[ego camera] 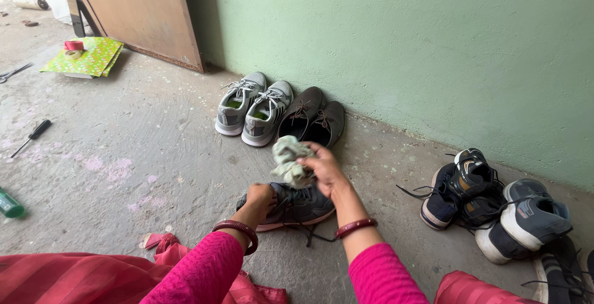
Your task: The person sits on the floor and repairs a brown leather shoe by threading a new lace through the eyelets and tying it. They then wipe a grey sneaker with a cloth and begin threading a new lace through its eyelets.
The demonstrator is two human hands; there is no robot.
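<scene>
A dark grey sneaker (303,207) with a pink sole lies on the concrete floor in front of me. My left hand (258,197) grips its heel end. My right hand (325,171) is closed around a crumpled pale green cloth (289,160), held just above the shoe's upper. Both wrists wear dark red bangles, and my sleeves are bright pink.
A grey sneaker pair (252,107) and a dark brown shoe pair (312,119) stand against the green wall (402,44). A pile of dark sneakers (495,208) lies right. A screwdriver (32,136), scissors (13,72), green patterned paper (86,56) with tape and a green bottle (9,204) lie left.
</scene>
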